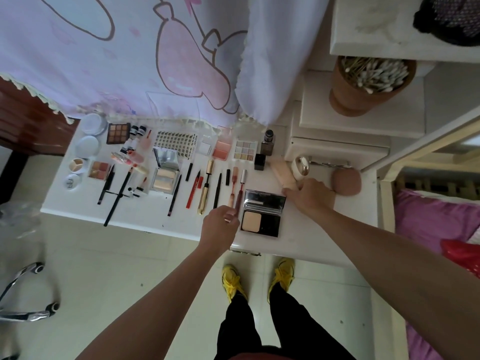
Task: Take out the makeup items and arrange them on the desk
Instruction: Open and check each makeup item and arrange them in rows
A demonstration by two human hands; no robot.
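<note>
Most of our makeup items (166, 175) already lie in rows on the white bench (306, 237), from the far left to the middle. Our left hand (220, 224) pinches the near end of a dark red lip wand (239, 197) with its fingers, just beside the open powder case (262, 214). Our right hand (311, 197) holds a beige tube (281, 170) with curled fingers, near the pink sponge (346, 181). We think we are nearly done, and we see no bag left to empty.
</note>
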